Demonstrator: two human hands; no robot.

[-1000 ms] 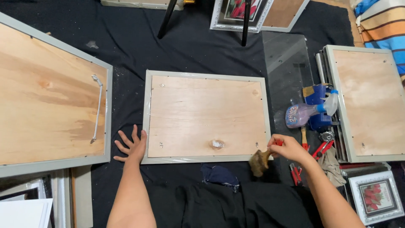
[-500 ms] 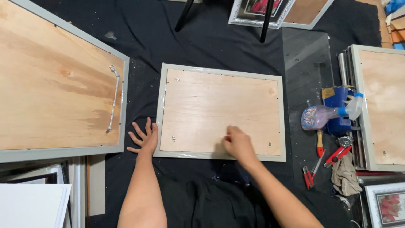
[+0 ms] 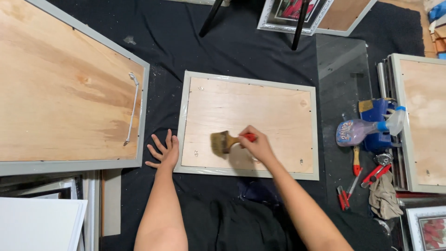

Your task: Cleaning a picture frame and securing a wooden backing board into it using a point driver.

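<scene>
— Plywood back of the grey frame [image 3: 260, 111]: where's the brush?
— The brush [image 3: 227, 141] lies on the plywood near its lower edge, bristles pointing left. The right hand [image 3: 258, 146] is closed round its red handle.
— And the other?
— The left hand [image 3: 163, 152] lies flat, fingers spread, on the black cloth [image 3: 232, 51], touching the frame's lower left corner.
</scene>
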